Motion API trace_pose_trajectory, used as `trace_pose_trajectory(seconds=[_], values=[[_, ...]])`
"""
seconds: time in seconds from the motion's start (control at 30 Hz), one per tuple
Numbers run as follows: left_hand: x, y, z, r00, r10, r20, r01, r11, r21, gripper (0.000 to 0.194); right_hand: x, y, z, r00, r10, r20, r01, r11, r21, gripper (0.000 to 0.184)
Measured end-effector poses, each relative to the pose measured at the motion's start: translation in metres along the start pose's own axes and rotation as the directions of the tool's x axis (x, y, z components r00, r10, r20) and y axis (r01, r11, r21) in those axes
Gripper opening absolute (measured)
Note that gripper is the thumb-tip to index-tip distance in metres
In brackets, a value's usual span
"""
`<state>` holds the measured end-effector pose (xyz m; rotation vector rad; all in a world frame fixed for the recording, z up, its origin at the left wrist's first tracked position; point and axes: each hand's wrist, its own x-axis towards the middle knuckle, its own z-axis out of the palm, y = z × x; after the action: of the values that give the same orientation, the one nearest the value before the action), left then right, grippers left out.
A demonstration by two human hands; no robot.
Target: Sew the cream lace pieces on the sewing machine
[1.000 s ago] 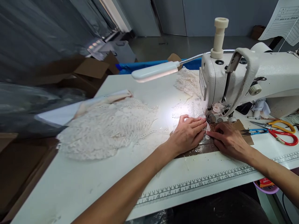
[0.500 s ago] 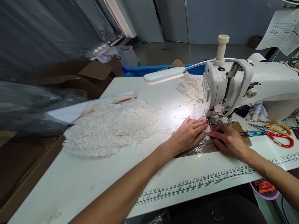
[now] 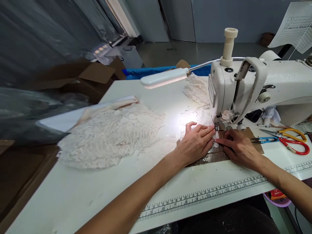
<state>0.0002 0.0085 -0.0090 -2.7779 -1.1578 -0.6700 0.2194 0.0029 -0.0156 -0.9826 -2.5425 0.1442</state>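
My left hand [image 3: 196, 142] lies on white lace fabric [image 3: 198, 115] just left of the needle area, its fingers stretched out and the thumb lifted a little apart. On the other side, my right hand [image 3: 237, 148] has its fingers bent, with the index finger and thumb closed on the near edge of the lace strip [image 3: 216, 139]. Above both hands stands the white sewing machine [image 3: 219, 87], its presser foot close to my left fingertips. A larger spread of the lace [image 3: 114, 136] covers the table to the left.
Thread snips [image 3: 265, 140] and red-and-yellow-handled scissors [image 3: 292, 148] lie right of my right hand. A lamp [image 3: 165, 78] lights the lace. A printed ruler [image 3: 207, 196] runs along the table's front edge. Cardboard boxes [image 3: 97, 73] stand at left.
My left thumb has lifted away from the lace. Both hands stay beside the needle area. The view has shifted slightly.
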Motion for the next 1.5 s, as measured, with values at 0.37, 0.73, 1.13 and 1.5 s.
trace_pose_trajectory(seconds=[0.37, 0.73, 1.13, 1.5], values=[[0.009, 0.002, 0.006, 0.993, -0.103, -0.055, 0.108, 0.99, 0.096, 0.026, 0.016, -0.008, -0.01, 0.99, 0.09, 0.106, -0.075, 0.988, -0.133, 0.039], [0.012, -0.001, -0.003, 0.989, -0.047, -0.142, 0.068, 0.986, 0.15, 0.022, 0.006, 0.017, -0.015, 0.977, 0.214, -0.009, -0.205, 0.944, 0.26, 0.03], [0.02, -0.022, -0.006, 0.989, 0.114, 0.097, -0.1, 0.984, -0.145, 0.025, 0.029, 0.021, -0.037, 0.962, 0.253, 0.107, -0.27, 0.938, 0.215, 0.016], [0.022, -0.018, -0.004, 0.997, 0.035, -0.067, -0.045, 0.988, -0.146, 0.026, 0.022, 0.022, -0.023, 0.917, 0.372, 0.141, -0.396, 0.889, 0.231, 0.018]])
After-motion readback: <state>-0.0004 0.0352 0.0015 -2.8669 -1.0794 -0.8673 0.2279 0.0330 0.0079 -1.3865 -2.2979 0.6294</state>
